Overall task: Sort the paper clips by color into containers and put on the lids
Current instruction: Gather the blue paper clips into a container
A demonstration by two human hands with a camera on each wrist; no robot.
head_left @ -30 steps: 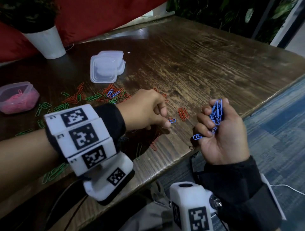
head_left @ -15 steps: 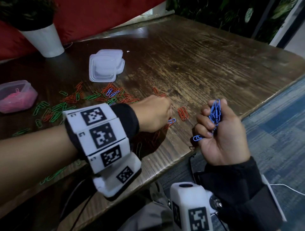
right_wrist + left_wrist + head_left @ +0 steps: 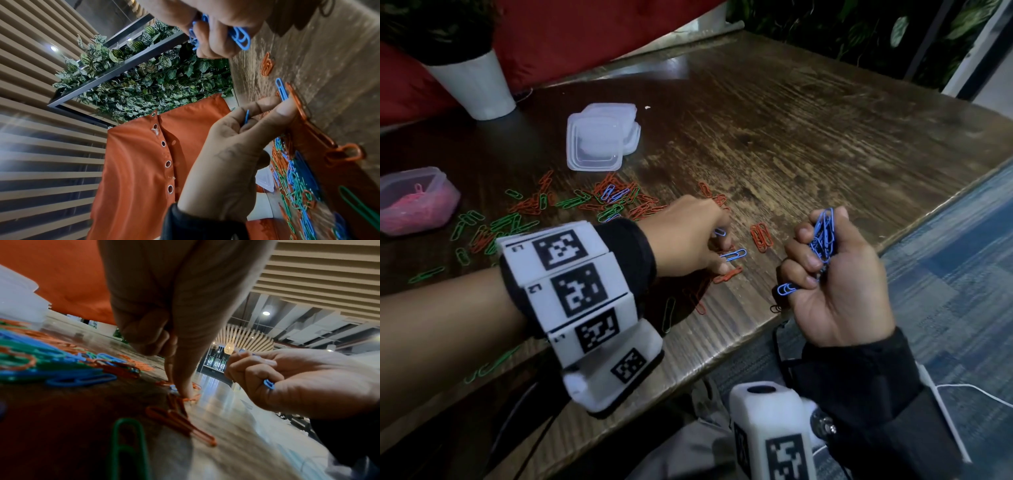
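Observation:
My left hand point(image 3: 722, 254) reaches down near the table's front edge. Its thumb and forefinger tips pinch a blue clip point(image 3: 735, 255) that lies flat beside an orange clip point(image 3: 727, 275). Another blue clip point(image 3: 246, 116) is tucked in its curled fingers. The left wrist view shows the left hand point(image 3: 183, 391) touching the wood. My right hand point(image 3: 815, 255) hovers just off the table edge, palm up, gripping a bunch of blue clips point(image 3: 824, 233); one sticks out below point(image 3: 786, 289). A mixed pile of orange, green and blue clips point(image 3: 613, 202) lies further back.
An open clear tub of pink clips point(image 3: 414, 202) sits at the far left. Stacked clear tubs and lids point(image 3: 599, 137) stand behind the pile, a white plant pot point(image 3: 479, 89) beyond them. Green clips point(image 3: 426, 274) are scattered left. The table edge point(image 3: 722, 356) runs close to me.
My left hand has shifted slightly right and lowered its fingertips onto the blue clip by the edge. The right hand with its blue bunch has stayed put.

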